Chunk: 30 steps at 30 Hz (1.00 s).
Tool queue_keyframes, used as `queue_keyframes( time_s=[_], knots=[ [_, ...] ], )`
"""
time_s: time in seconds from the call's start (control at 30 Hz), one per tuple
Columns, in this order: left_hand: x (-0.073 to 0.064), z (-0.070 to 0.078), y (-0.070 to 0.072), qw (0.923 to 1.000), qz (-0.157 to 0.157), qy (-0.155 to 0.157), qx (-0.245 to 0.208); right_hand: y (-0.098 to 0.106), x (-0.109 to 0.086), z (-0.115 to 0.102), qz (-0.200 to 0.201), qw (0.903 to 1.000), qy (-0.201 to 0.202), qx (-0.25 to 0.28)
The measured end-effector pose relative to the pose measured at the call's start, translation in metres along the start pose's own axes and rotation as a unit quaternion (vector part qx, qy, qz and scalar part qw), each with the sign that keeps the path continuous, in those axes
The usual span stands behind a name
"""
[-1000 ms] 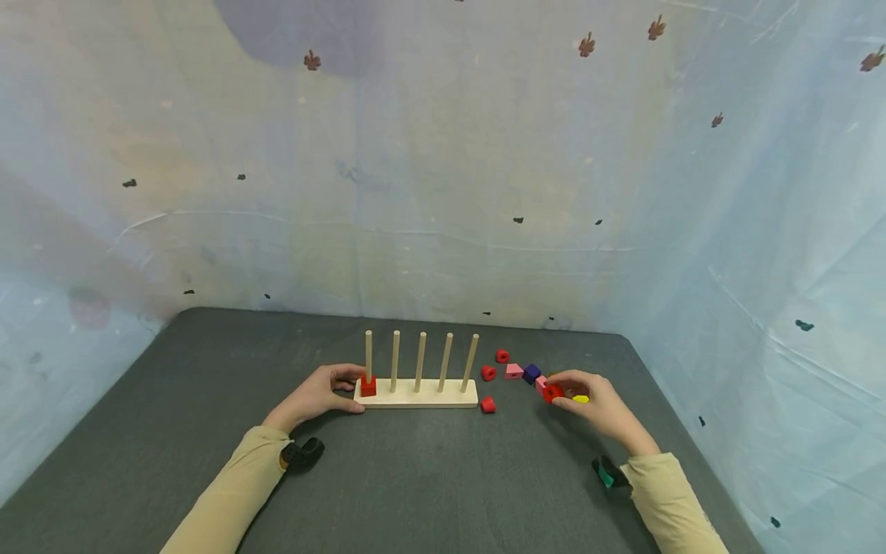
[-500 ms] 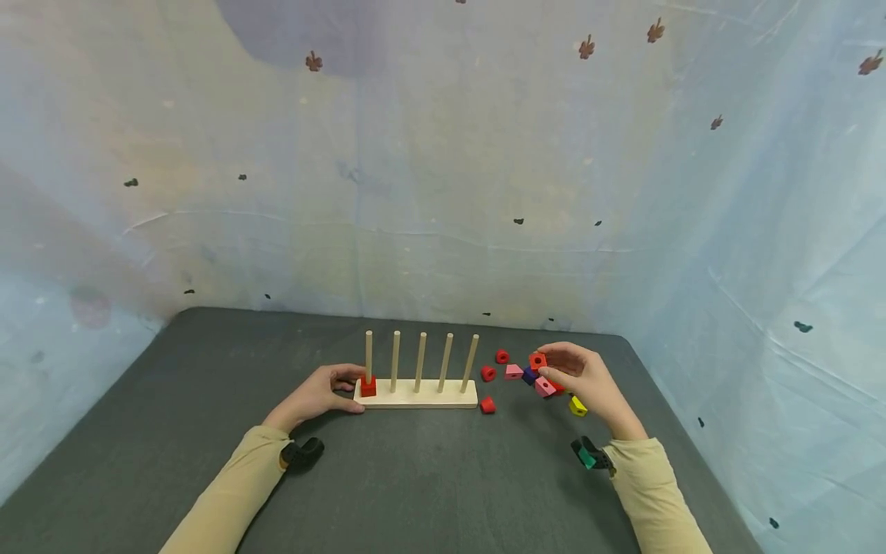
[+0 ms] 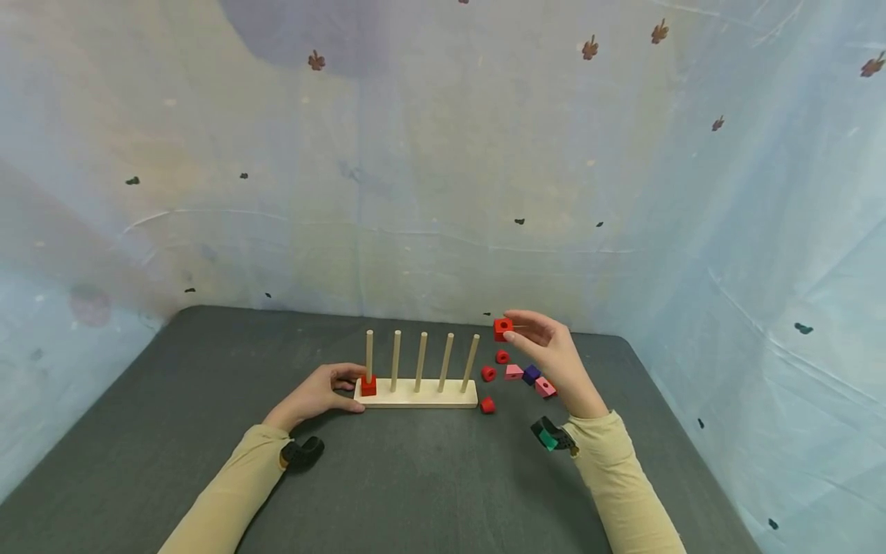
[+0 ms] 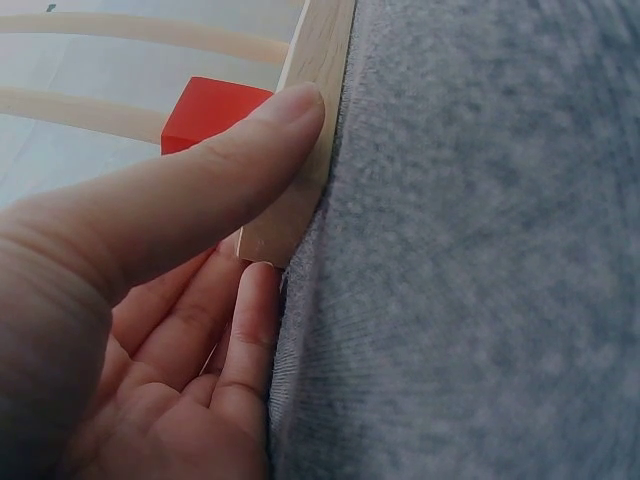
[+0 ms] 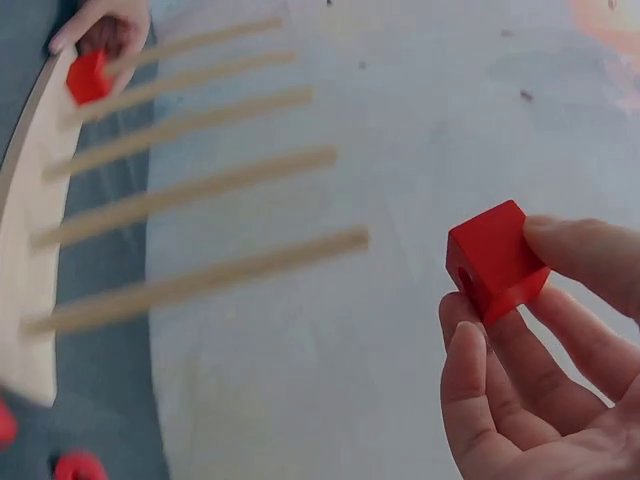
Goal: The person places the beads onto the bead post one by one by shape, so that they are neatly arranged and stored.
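My left hand (image 3: 320,395) grips the left end of a pale wooden peg board (image 3: 418,396), its thumb on the near side and its fingers behind. Several upright pegs stand along the board. A red cube (image 3: 368,386) sits low on the leftmost peg, beside my left fingers. My right hand (image 3: 554,358) pinches another red cube (image 5: 497,258) between thumb and fingers, held up in the air to the right of the rightmost peg (image 3: 471,362). A hole shows in that cube's side.
Right of the board lie several red beads (image 3: 488,405), a pink block (image 3: 514,372), a dark purple cube (image 3: 531,374) and a second pink block (image 3: 544,386). The dark table (image 3: 415,492) meets a pale hanging sheet (image 3: 429,192) behind.
My right hand has lifted the red cube out of the pile and carried it up and left toward the pegs. The left hand and the board have stayed still.
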<state>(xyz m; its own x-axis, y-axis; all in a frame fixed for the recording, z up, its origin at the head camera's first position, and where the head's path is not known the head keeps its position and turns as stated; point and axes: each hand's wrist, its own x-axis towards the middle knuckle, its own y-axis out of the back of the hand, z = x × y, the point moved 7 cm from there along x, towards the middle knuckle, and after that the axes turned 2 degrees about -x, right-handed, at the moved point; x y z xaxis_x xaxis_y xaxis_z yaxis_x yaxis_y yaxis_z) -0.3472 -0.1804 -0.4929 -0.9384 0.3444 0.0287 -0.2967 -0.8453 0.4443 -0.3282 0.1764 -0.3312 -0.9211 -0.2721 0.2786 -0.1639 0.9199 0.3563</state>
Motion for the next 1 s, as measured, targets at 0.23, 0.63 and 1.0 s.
queue_keyframes(
  time_s=[0.23, 0.63, 1.0],
  knots=[
    [-0.001, 0.001, 0.001, 1.0000, 0.003, 0.004, -0.001, -0.033, 0.017, -0.030, -0.027, 0.9979, 0.033, 0.049],
    [-0.001, 0.001, 0.001, 1.0000, 0.000, 0.001, -0.002, -0.097, 0.024, -0.075, -0.068, 0.9895, 0.077, 0.102],
    [0.003, -0.004, 0.000, 0.9999, -0.002, -0.008, -0.010, -0.143, 0.029, -0.089, -0.093, 0.9826, 0.118, 0.109]
  ],
)
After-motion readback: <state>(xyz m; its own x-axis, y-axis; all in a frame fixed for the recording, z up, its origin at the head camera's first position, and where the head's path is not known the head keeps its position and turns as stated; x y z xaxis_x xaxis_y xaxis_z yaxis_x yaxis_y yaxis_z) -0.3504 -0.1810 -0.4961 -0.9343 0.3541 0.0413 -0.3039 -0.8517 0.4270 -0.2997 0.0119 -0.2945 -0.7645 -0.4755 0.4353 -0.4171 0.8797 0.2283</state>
